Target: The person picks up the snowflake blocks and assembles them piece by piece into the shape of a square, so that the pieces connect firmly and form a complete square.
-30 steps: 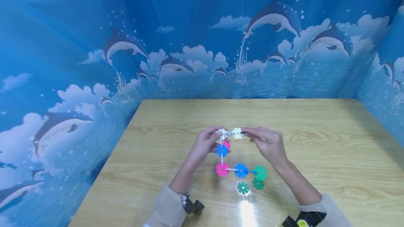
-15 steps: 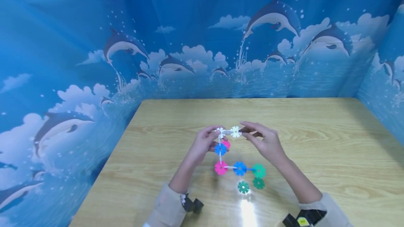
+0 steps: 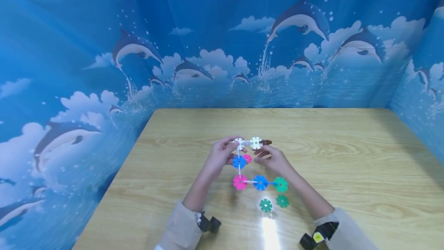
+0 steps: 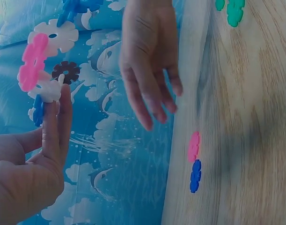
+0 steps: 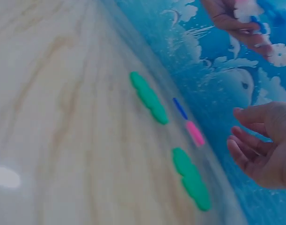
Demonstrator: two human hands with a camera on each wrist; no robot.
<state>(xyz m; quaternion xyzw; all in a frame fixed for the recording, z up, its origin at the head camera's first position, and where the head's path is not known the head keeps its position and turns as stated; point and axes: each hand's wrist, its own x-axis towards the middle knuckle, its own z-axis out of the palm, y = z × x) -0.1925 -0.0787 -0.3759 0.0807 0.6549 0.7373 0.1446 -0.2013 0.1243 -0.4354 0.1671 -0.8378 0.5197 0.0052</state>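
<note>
Between its thumb and fingers, my left hand [image 3: 217,156] pinches a chain of notched snowflake discs near its far-left corner. A white disc [image 3: 256,142] and a brown disc [image 3: 266,142] form the top arm of the chain. Down from the corner come a blue disc [image 3: 239,162] and a pink disc [image 3: 240,182]; another blue disc [image 3: 260,183] and a green disc [image 3: 280,184] continue to the right. Thin pale discs seen edge-on link several of them. My right hand [image 3: 274,160], fingers loosely bent and holding nothing, is just below the brown disc.
Two loose green discs [image 3: 265,205] lie on the wooden table [image 3: 347,165] near a bright reflection. A loose pink disc [image 5: 195,133] and blue disc [image 5: 180,108] lie together farther back. A dolphin-printed curtain [image 3: 215,49] stands around the table.
My right hand has let go of the brown disc and moved left and down beneath it. The chain in my left hand has shifted slightly left and up.
</note>
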